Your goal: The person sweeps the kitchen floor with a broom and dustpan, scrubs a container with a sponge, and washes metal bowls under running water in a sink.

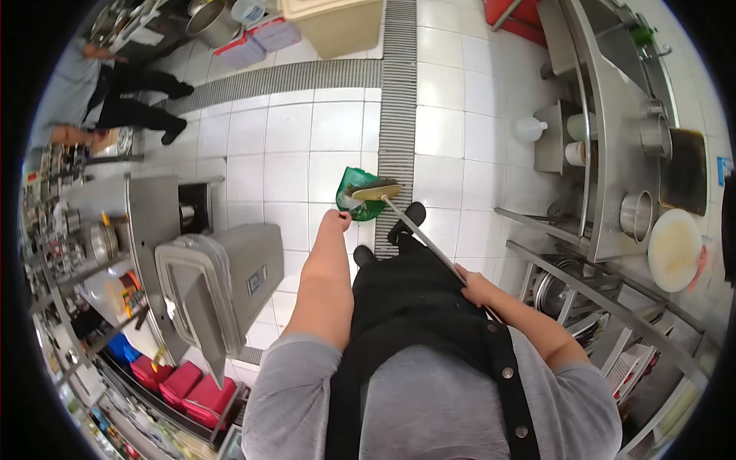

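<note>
A green dustpan (346,182) is in front of my feet, over the tiled floor and the edge of the floor grate. My left hand (337,220) is closed at its near edge, gripping it. The head of a broom (376,191) lies over the dustpan, with its bristles towards the pan. From the head, a long pale handle (420,232) slants back to my right hand (477,288), whose fingers are wrapped round it. Some whitish matter (350,202) shows inside the dustpan; what it is I cannot make out.
A large grey bin (257,285) stands at the left. Another person (130,100) is at the upper left, beside shelving. A steel counter (613,184) with pots runs along the right. A beige container (334,29) sits at the top, near the floor grate (398,92).
</note>
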{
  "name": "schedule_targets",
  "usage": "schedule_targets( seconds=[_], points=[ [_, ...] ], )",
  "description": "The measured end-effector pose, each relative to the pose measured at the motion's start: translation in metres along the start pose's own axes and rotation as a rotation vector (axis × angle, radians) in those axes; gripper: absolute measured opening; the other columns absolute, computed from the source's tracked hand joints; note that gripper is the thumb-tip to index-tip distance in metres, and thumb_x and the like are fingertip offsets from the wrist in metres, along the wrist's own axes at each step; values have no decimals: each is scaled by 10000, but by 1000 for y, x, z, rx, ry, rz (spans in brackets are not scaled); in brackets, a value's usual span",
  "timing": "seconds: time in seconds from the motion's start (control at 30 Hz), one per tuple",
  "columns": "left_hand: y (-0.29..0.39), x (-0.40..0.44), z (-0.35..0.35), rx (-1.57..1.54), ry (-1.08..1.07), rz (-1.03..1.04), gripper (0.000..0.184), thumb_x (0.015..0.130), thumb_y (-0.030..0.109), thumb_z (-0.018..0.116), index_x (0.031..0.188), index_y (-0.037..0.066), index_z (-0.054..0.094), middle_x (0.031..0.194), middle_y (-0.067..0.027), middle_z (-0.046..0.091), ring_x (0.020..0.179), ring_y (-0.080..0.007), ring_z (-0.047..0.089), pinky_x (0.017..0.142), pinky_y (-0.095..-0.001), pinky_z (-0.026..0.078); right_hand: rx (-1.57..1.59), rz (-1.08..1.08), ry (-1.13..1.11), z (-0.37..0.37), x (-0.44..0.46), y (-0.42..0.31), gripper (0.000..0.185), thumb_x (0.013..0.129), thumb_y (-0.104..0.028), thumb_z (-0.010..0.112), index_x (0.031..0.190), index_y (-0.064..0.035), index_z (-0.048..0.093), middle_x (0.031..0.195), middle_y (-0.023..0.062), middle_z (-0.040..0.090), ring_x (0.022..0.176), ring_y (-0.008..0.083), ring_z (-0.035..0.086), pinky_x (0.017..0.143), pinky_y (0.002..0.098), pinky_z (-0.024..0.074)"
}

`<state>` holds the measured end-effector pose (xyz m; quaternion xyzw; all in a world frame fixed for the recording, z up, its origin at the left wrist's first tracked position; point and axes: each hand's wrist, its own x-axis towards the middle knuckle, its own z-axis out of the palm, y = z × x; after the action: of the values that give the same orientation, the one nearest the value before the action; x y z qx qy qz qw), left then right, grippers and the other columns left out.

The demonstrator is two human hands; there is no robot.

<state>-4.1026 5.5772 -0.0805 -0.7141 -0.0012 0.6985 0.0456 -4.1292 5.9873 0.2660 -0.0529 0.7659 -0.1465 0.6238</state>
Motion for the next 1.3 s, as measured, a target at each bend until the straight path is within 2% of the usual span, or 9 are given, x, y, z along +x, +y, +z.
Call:
schedule_targets(
  seconds=[0.17,0.3,0.33,0.5,0.6,0.67,0.8,1.03,1.3],
  points=[
    [18,-18,-80,-51,-69,-249,173,961,113,410,969,-59,422,695,-102,498,518,-155,475,384,-198,424,130,-105,251,47,-35,40,754,756,25,517,1459,-88,270,1147,279,578,765,371,666,453,410,548],
    [-19,-137,-137,83,-214,-167,135,827,68,553,780,-38,484,667,-103,510,526,-175,529,459,-215,521,265,30,307,56,-49,30,769,749,31,529,1460,-103,272,1328,252,476,787,366,663,437,411,549],
    [-18,-142,-157,147,-379,-237,139,778,58,572,730,-24,471,652,-99,504,531,-170,542,474,-221,539,307,-1,373,61,-45,32,767,741,46,519,1458,-101,288,1094,234,607,629,297,644,402,379,518],
    [-22,-224,-218,57,-644,-366,197,723,46,548,600,40,394,569,-64,451,482,-145,519,445,-205,521,401,-39,466,46,6,39,693,723,76,486,1395,-59,385,575,53,501,382,154,462,344,328,394],
    [-36,-289,-262,157,-768,-158,189,737,66,513,580,47,409,554,-65,466,455,-134,498,447,-204,470,431,-66,467,22,38,46,627,688,67,552,1306,1,468,598,59,539,433,151,505,392,312,418],
    [-49,-327,-295,222,-832,-41,206,725,63,519,547,55,415,511,-41,449,420,-127,437,406,-228,388,417,-135,406,3,70,67,705,723,74,524,1393,3,314,597,76,529,404,164,481,345,323,401],
    [-73,-414,-352,-49,-957,97,199,778,40,464,970,-13,449,608,-32,410,410,-104,410,279,-232,338,336,-133,470,-25,124,100,723,739,84,522,1416,19,277,604,109,536,405,184,492,327,335,404],
    [-154,-567,-387,-317,-1027,608,295,749,-29,466,1030,-51,381,595,-68,400,367,-127,419,276,-258,367,-327,-326,416,-92,200,108,631,697,-3,605,1300,63,430,754,213,607,643,278,603,540,367,484],
    [-231,-608,-401,-362,-501,1275,142,871,72,546,954,10,449,553,-70,444,333,-158,418,296,-259,346,-455,-381,357,-139,215,166,591,640,-125,672,1177,98,565,959,301,653,957,339,654,822,373,510]
  ],
)
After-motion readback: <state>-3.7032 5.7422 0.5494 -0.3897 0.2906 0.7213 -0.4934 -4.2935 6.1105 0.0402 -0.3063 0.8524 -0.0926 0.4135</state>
